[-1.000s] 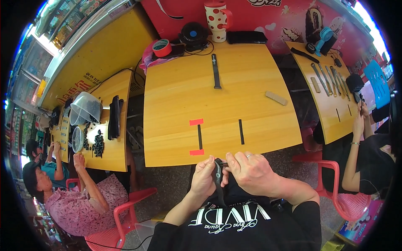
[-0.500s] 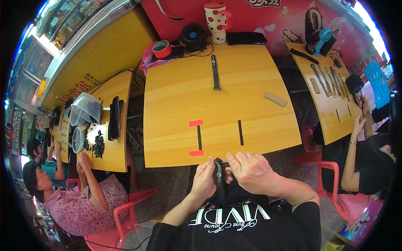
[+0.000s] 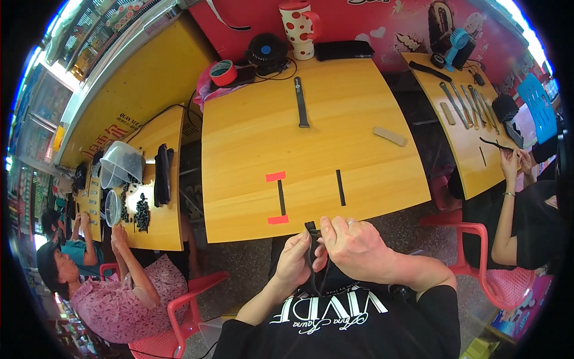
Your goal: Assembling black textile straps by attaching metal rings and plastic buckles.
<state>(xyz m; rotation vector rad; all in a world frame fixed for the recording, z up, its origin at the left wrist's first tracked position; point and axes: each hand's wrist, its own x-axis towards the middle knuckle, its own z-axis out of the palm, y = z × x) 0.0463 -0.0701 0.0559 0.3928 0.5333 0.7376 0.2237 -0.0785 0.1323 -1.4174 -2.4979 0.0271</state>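
Just off the near edge of the table, both of my hands work on one black strap [image 3: 310, 226]. My left hand [image 3: 293, 258] pinches it between thumb and fingers, and its lower part hangs down in front of my shirt. My right hand [image 3: 357, 246], with a ring on one finger, is closed at the strap's upper end; its fingertips hide what they grip there. A similar dark strap [image 3: 301, 107] lies lengthwise on the table, far from my hands.
My table [image 3: 245, 137] bears a brown block [image 3: 389, 136], a black strip [image 3: 282, 197] between red tapes, and another black strip [image 3: 340, 188]. A spotted tumbler [image 3: 297, 33], black fan [image 3: 266, 50] and red tape roll [image 3: 223, 73] stand at the back. Co-workers sit at both sides.
The strap has turned in my hands, so its pale mark no longer shows. My right hand has shifted slightly left. The right co-worker's hands now hold a dark strip lower, over their table.
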